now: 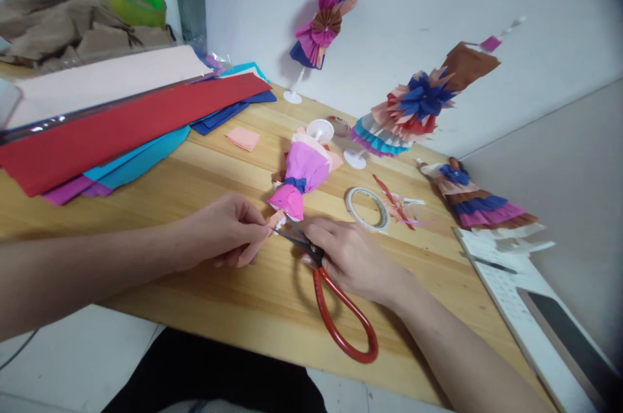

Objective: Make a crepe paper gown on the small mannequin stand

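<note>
My left hand [226,231] pinches a small peach paper piece [276,218] at its fingertips, just above the wooden table [204,173]. My right hand [353,258] grips red-handled scissors [335,309], whose dark blades point at that paper piece. Right behind the blades lies a paper doll in a pink and purple dress [302,179] with a blue waist band, flat on the table.
Sheets of red, blue, purple and peach crepe paper [111,127] are stacked at the left. Two paper dolls on white stands [324,23] [418,104] stand near the wall, another [474,202] lies at the right. A tape roll [367,208], a peach square [243,138] and a phone [569,328] are nearby.
</note>
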`<move>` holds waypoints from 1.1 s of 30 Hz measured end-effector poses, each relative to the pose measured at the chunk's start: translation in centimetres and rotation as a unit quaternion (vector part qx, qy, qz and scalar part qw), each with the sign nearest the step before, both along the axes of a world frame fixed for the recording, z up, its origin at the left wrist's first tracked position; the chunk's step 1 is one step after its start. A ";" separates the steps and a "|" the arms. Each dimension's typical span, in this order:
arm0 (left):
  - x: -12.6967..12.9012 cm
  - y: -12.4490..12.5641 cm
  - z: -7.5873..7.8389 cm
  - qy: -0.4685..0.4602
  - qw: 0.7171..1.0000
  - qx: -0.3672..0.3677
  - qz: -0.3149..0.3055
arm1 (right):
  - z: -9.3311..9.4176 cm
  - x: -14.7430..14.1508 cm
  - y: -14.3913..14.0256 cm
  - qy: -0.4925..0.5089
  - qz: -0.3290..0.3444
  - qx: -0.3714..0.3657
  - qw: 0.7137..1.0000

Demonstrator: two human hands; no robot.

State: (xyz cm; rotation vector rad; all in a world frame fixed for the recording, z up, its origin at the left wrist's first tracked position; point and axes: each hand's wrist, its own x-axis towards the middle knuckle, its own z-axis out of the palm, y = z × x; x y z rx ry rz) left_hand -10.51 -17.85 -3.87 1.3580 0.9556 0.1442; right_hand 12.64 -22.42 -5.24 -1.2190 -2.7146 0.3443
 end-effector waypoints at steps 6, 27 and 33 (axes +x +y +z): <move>0.1 0.1 0.1 -0.019 0.999 -0.033 0.016 | -0.1 0.0 0.1 0.003 0.000 0.002 1.000; 0.4 -0.1 0.0 -0.005 0.999 -0.012 0.051 | -0.8 -0.3 0.5 0.019 -0.090 0.002 0.996; 0.4 -0.4 -0.1 0.012 0.997 -0.002 0.082 | -0.1 -0.3 0.1 0.042 -0.070 -0.015 0.997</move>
